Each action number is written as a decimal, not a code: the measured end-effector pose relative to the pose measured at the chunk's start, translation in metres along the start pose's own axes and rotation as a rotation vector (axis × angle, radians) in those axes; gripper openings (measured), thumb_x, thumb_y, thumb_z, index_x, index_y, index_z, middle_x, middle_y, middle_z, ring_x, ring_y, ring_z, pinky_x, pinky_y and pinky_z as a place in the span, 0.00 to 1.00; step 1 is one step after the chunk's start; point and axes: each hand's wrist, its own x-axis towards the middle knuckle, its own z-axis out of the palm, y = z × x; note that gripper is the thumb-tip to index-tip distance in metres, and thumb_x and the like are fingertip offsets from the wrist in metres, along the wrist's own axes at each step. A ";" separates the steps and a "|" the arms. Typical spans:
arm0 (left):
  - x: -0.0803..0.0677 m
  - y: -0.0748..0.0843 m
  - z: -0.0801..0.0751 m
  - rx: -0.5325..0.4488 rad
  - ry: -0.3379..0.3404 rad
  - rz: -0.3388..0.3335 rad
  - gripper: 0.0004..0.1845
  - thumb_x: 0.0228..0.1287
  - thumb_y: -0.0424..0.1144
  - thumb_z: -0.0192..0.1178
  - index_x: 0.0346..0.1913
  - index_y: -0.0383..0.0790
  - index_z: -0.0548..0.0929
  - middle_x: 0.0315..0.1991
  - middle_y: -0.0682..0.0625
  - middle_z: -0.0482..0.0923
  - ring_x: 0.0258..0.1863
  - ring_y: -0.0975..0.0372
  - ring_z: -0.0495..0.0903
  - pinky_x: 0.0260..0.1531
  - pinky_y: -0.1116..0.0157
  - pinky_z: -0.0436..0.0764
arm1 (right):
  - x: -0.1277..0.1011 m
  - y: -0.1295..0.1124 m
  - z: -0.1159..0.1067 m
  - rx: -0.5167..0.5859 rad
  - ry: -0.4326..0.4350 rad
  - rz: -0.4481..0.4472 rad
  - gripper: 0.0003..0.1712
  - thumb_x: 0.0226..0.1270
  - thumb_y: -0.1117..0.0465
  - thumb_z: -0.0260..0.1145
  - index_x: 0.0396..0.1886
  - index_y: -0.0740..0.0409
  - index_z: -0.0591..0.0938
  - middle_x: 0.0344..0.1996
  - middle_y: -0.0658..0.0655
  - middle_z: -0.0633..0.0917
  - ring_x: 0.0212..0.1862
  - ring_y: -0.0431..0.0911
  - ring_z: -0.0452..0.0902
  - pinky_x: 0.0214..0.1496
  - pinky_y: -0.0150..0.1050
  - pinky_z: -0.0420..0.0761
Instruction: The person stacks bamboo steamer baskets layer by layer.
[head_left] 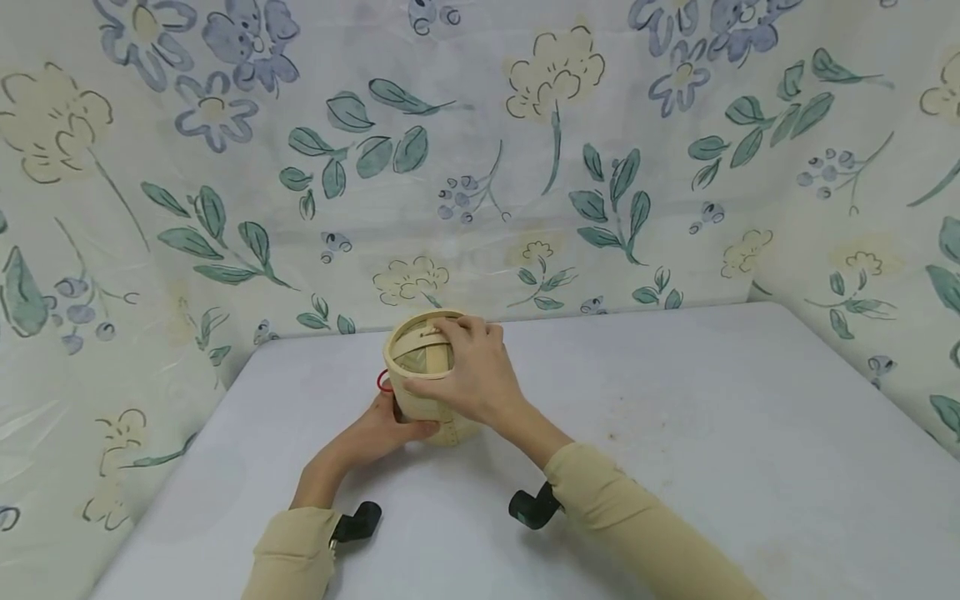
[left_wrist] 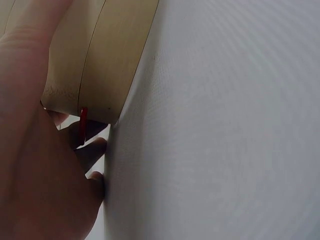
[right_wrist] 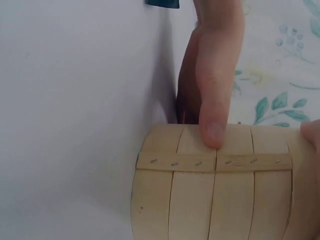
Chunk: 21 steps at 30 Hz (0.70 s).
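A small bamboo steamer (head_left: 416, 405) with stapled side bands stands on the white table, its woven lid (head_left: 435, 360) uppermost. My left hand (head_left: 375, 433) holds its lower left side, thumb across the front and fingers going behind. Over the top, my right hand (head_left: 480, 375) grips the upper rim, thumb on the front and fingertips on the lid. A red ring (left_wrist: 83, 126) hangs from the steamer's side by the left fingers. In the right wrist view the left thumb presses the stapled band (right_wrist: 190, 163); only part of the right hand (right_wrist: 312, 150) shows at the edge.
The white table (head_left: 712, 417) reaches back to a floral-patterned cloth wall (head_left: 480, 242), which also rises at both sides. A few small specks mark the tabletop to the right. Black devices (head_left: 358, 522) are worn at both wrists.
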 end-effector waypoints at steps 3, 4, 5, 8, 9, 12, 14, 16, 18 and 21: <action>0.000 0.001 0.000 0.000 0.002 -0.005 0.50 0.60 0.55 0.68 0.76 0.47 0.49 0.71 0.43 0.62 0.71 0.51 0.63 0.69 0.46 0.61 | -0.001 -0.001 0.001 -0.017 0.013 -0.009 0.49 0.49 0.31 0.71 0.70 0.45 0.71 0.66 0.56 0.69 0.62 0.57 0.64 0.54 0.48 0.77; 0.000 0.001 -0.001 0.000 0.001 -0.002 0.51 0.60 0.55 0.68 0.76 0.47 0.48 0.71 0.42 0.61 0.71 0.50 0.62 0.69 0.46 0.61 | -0.001 -0.001 0.001 -0.016 0.013 -0.010 0.49 0.49 0.31 0.71 0.70 0.45 0.71 0.66 0.56 0.69 0.62 0.57 0.63 0.55 0.49 0.77; 0.000 0.001 -0.001 -0.002 0.004 -0.005 0.51 0.60 0.55 0.68 0.76 0.47 0.47 0.71 0.42 0.61 0.71 0.50 0.62 0.69 0.46 0.61 | -0.001 -0.001 0.001 -0.014 0.012 -0.013 0.49 0.50 0.31 0.71 0.70 0.45 0.71 0.66 0.57 0.69 0.62 0.57 0.63 0.55 0.49 0.77; -0.001 0.001 -0.002 -0.001 0.012 -0.008 0.51 0.59 0.55 0.69 0.76 0.46 0.48 0.72 0.42 0.60 0.71 0.50 0.61 0.69 0.45 0.61 | 0.000 -0.002 0.001 -0.012 0.006 -0.015 0.49 0.50 0.31 0.72 0.70 0.45 0.71 0.66 0.57 0.69 0.63 0.58 0.63 0.56 0.50 0.77; -0.001 0.001 -0.002 -0.001 0.011 -0.004 0.51 0.60 0.54 0.69 0.76 0.45 0.47 0.72 0.41 0.60 0.71 0.49 0.61 0.69 0.45 0.61 | 0.000 -0.002 0.001 -0.012 0.004 -0.016 0.49 0.50 0.31 0.72 0.70 0.46 0.71 0.66 0.57 0.69 0.64 0.58 0.63 0.56 0.50 0.76; -0.002 0.001 -0.002 0.001 0.004 -0.006 0.52 0.60 0.55 0.68 0.77 0.45 0.46 0.72 0.41 0.59 0.71 0.49 0.61 0.69 0.45 0.61 | -0.001 -0.002 0.000 -0.028 -0.009 -0.018 0.50 0.50 0.31 0.72 0.71 0.45 0.70 0.68 0.58 0.68 0.66 0.57 0.61 0.59 0.51 0.75; -0.003 0.000 -0.003 0.006 -0.006 -0.019 0.54 0.60 0.56 0.68 0.78 0.46 0.43 0.72 0.41 0.59 0.71 0.49 0.62 0.68 0.45 0.63 | -0.002 0.000 -0.001 -0.033 -0.019 -0.027 0.51 0.50 0.31 0.72 0.72 0.45 0.69 0.69 0.58 0.67 0.68 0.57 0.60 0.62 0.54 0.73; -0.004 -0.001 -0.006 0.019 -0.007 -0.039 0.56 0.59 0.58 0.68 0.78 0.47 0.41 0.71 0.40 0.60 0.69 0.49 0.64 0.66 0.46 0.65 | -0.003 0.002 -0.003 -0.033 -0.033 -0.037 0.52 0.50 0.30 0.71 0.73 0.43 0.67 0.70 0.58 0.65 0.69 0.57 0.58 0.64 0.56 0.70; -0.005 -0.002 -0.009 0.021 -0.011 -0.042 0.57 0.59 0.58 0.68 0.77 0.46 0.39 0.69 0.39 0.61 0.66 0.49 0.66 0.63 0.47 0.68 | -0.005 0.007 -0.007 -0.031 -0.046 -0.046 0.54 0.50 0.29 0.70 0.75 0.42 0.64 0.71 0.58 0.64 0.71 0.56 0.56 0.66 0.57 0.68; -0.006 -0.003 -0.015 0.022 0.002 -0.042 0.58 0.57 0.57 0.69 0.77 0.43 0.39 0.69 0.37 0.62 0.66 0.48 0.65 0.63 0.47 0.68 | -0.010 0.019 -0.014 -0.032 -0.064 -0.051 0.56 0.51 0.29 0.70 0.77 0.41 0.60 0.72 0.59 0.62 0.72 0.56 0.55 0.68 0.59 0.66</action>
